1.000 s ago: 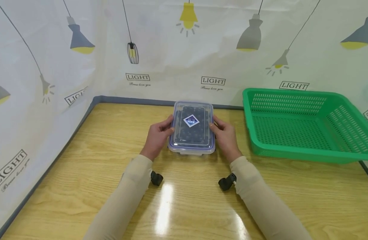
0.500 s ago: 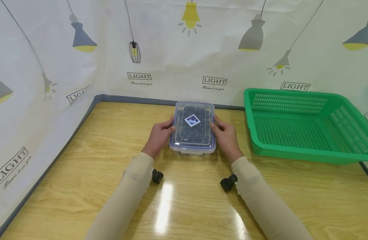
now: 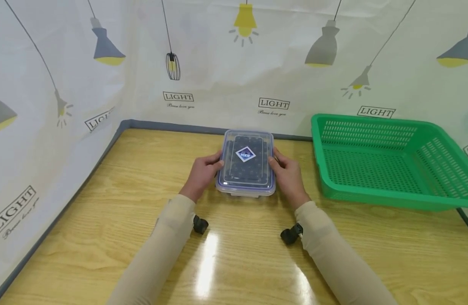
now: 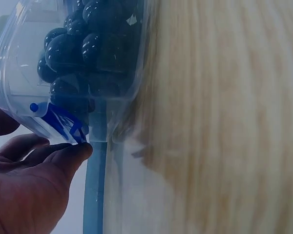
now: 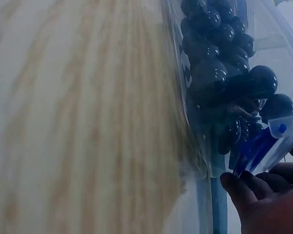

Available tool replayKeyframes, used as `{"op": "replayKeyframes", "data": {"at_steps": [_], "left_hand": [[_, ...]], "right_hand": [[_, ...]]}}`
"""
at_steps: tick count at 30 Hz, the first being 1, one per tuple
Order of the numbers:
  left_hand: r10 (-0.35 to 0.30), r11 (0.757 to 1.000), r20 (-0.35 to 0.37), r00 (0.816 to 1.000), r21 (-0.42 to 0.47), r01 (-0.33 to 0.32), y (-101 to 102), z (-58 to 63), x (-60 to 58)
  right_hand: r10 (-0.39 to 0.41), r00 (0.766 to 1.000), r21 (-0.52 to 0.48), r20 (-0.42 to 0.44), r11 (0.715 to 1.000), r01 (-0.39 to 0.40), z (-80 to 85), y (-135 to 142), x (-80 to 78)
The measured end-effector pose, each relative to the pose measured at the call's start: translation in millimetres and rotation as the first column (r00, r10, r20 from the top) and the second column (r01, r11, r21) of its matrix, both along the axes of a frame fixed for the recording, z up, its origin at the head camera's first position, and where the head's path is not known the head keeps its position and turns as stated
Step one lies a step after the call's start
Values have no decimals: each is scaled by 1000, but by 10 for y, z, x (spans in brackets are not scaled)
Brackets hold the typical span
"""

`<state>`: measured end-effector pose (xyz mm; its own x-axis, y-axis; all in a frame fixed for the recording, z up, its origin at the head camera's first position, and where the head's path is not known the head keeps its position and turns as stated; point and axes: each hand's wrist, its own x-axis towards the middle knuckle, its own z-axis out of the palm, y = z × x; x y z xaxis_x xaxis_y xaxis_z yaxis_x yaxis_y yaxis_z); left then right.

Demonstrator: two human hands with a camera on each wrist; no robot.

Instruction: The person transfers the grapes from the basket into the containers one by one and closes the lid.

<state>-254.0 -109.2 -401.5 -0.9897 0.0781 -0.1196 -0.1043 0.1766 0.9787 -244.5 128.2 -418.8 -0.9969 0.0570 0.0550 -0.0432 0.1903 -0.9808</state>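
Observation:
A clear plastic food container [image 3: 246,173] with a purple-edged lid sits on the wooden table near the back wall. Through its walls, several glossy dark balls [image 4: 68,51] show. My left hand [image 3: 201,173] grips its left side, thumb on the lid's edge and fingers at a blue side latch [image 4: 58,122]. On the opposite side my right hand [image 3: 289,173] holds it the same way, fingertips right at the other blue latch [image 5: 256,151]. In both wrist views the latches slant outward from the container's wall.
A green plastic basket [image 3: 394,197] with slotted walls stands to the right of the container. White sheeting [image 3: 218,63] printed with lamps covers the walls behind and to the left. The wooden table [image 3: 104,203] extends around the arms.
The head view has shifted slightly. Both hands keep their places on the sides of the food container, which stays where it was.

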Motion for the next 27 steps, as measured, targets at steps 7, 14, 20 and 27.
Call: {"op": "replayKeyframes", "data": {"at_steps": [7,14,20,27], "left_hand": [[-14,999,-3,1000,46,14,-6,1,6],[-7,997,20,1000,72,6,-26,-15,17],[12,993,66,998,119,-20,-21,-35,17],[22,994,91,996,101,-31,-27,-56,18]], "right_hand": [[-8,999,48,54,999,5,-3,1,16],[-27,983,-17,180,999,30,12,-2,8],[-33,980,-99,198,994,53,2,-9,16],[-48,975,-127,216,989,77,19,-25,16]]}}
